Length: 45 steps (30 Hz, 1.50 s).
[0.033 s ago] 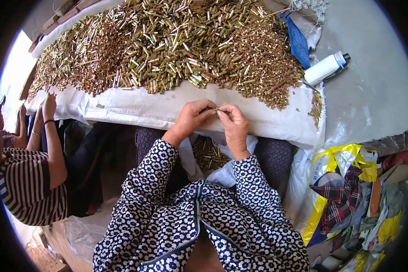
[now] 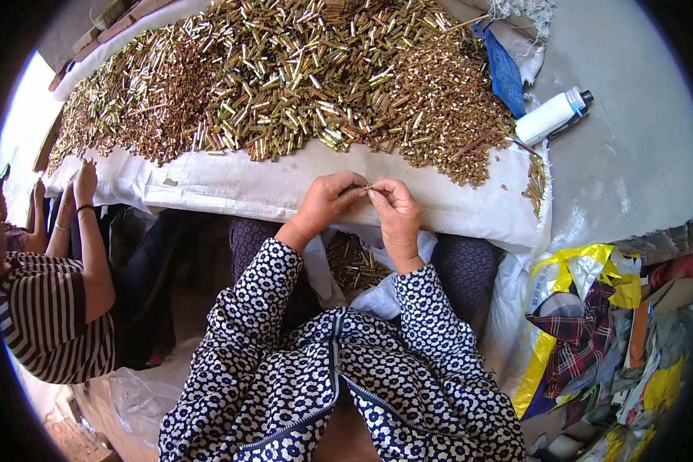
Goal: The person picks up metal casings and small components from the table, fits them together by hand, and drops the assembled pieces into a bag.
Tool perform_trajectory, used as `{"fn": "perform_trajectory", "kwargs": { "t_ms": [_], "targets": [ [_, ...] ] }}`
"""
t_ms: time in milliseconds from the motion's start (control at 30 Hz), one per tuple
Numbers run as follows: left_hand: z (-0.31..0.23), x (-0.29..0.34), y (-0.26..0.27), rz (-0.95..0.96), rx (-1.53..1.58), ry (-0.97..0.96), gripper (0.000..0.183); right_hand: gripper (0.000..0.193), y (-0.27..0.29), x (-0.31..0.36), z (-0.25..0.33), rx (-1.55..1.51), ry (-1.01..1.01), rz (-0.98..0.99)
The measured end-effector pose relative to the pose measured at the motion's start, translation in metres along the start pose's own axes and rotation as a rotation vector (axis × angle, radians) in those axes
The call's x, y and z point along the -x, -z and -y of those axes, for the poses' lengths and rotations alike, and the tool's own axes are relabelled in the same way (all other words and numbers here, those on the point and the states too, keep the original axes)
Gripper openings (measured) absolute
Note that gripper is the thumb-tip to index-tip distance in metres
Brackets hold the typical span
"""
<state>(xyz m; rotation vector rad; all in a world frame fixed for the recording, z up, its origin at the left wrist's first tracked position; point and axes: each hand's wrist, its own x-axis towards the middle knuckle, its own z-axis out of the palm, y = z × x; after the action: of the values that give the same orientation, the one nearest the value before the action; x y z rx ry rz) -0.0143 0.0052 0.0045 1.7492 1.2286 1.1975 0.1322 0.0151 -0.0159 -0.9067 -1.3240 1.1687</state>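
Above the near edge of the white cloth (image 2: 231, 192), my two hands meet fingertip to fingertip. My left hand (image 2: 325, 204) pinches one end of a small, thin brass-coloured piece (image 2: 368, 187). The other end is between the thumb and fingers of my right hand (image 2: 397, 214), and the fingers hide most of it. Beyond my hands spreads a large heap of short brass-coloured pieces (image 2: 285, 85), with smaller bits (image 2: 446, 100) at the right. Between my knees a pale bag (image 2: 381, 296) hangs open, with slim brass-coloured pieces (image 2: 354, 262) inside.
A white bottle (image 2: 543, 122) with a dark cap lies on the right, near a blue cloth (image 2: 506, 77). A person in a striped shirt (image 2: 42, 316) works at the left edge. Bags and a plaid cloth (image 2: 581, 339) crowd the lower right.
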Motion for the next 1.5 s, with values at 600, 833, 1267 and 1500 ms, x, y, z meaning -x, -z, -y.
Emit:
{"fn": "perform_trajectory", "kwargs": {
  "t_ms": [600, 833, 1267, 1500],
  "targets": [
    [-0.029, 0.051, -0.015, 0.494, -0.321, -0.049, 0.038, 0.019, 0.099, 0.002, 0.042, 0.692, 0.080, 0.030],
    [-0.026, 0.006, 0.005, -0.012, -0.393, -0.137, 0.011, 0.014, 0.123, -0.040, 0.019, 1.502, 0.220, -0.178],
    [0.015, -0.089, 0.028, -0.057, -0.914, -0.184, 0.012, 0.016, 0.085, -0.037, 0.015, 1.292, 0.380, -0.045],
    [0.008, -0.073, 0.024, 0.015, -1.019, -0.181, 0.013, 0.009, 0.083, -0.030, 0.014, 1.287, 0.442, -0.091]
  ]
}}
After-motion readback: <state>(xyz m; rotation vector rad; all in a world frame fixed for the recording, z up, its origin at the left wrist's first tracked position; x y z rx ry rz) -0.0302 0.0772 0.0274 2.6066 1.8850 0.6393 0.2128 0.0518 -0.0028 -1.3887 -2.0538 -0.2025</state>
